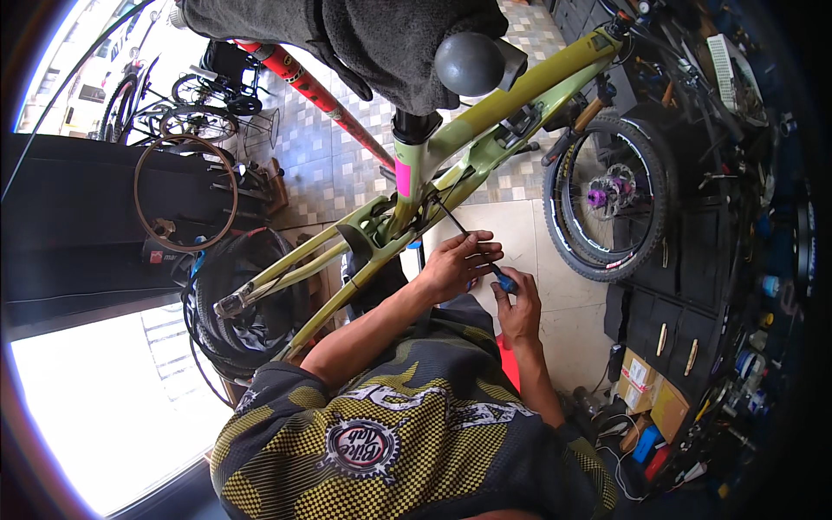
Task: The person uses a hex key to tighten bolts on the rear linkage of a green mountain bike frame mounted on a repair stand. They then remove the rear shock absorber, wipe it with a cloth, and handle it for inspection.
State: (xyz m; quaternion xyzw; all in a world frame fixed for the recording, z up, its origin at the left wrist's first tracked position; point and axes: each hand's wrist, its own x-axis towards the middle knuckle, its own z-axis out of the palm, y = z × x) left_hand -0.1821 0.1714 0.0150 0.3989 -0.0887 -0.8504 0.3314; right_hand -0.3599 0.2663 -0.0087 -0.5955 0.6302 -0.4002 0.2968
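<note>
Blue-handled driver (505,282) slants from the hands to the near side of the olive-green bicycle frame (472,121), its handle pinched in the right hand (520,314). The left hand (452,265) extends its fingers along the shaft; whether they grip, I cannot tell. Off-axis pressure could make the tip slip, scratching paint.

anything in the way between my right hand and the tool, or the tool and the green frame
Nothing visible blocks your right hand; it already holds the tool. Your left hand crosses the shaft midway, but the shaft reaches past it to the frame. Contact at the tip is unclear.
</note>
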